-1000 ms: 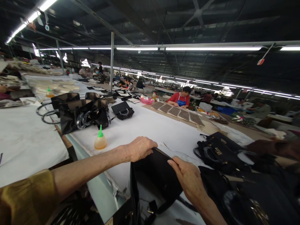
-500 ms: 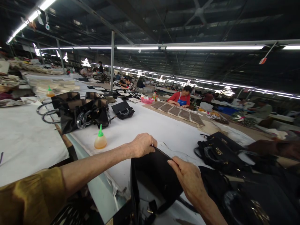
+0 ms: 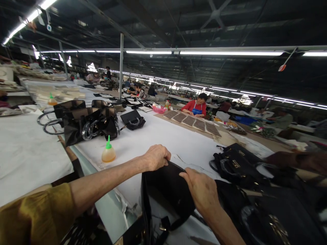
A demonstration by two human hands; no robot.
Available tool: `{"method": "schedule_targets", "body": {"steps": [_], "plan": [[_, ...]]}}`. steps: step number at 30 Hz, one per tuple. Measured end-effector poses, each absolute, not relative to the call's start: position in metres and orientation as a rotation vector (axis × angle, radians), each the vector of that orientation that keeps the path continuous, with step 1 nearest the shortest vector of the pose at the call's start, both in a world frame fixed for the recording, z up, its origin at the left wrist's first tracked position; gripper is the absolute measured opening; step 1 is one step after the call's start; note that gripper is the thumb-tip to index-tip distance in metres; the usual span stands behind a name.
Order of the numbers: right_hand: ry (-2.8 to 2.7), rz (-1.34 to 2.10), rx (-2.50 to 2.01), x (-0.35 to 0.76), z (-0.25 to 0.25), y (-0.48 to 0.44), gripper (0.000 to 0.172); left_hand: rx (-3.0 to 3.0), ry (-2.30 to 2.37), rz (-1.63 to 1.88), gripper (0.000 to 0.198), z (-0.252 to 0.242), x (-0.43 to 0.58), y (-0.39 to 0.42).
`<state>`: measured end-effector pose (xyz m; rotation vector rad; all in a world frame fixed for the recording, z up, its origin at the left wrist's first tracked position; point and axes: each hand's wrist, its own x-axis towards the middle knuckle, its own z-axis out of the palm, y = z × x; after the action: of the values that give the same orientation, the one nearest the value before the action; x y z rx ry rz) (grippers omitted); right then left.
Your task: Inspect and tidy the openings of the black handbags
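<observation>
A black handbag stands open in front of me at the near edge of the white work table. My left hand is closed over the far top rim of the bag. My right hand lies over the bag's right side with its fingers curled on the rim. Inside the bag I see a pale lining and a strap with a buckle.
An orange glue bottle with a green cap stands left of my left hand. Black bags with ring handles sit further left, more black bags lie on the right. A person in red works at brown panels beyond.
My left hand has drawn in slightly and closed tighter on the bag's rim. My right hand has shifted a little left along the bag's side.
</observation>
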<state>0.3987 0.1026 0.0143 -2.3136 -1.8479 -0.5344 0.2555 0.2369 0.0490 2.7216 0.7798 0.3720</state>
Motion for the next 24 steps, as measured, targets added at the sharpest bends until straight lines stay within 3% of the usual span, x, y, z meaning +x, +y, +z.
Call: {"method": "schedule_targets", "body": {"steps": [13,24], "plan": [[-1.941,-0.582,-2.206,0.376,0.015,0.134,0.022,2.717,0.683,0.388,0.008,0.047,0.254,0.24],[-2.009,-0.422,-2.257,0.381,0.029,0.129,0.022,2.704,0.588,0.355,0.01,0.049,0.247,0.246]]}}
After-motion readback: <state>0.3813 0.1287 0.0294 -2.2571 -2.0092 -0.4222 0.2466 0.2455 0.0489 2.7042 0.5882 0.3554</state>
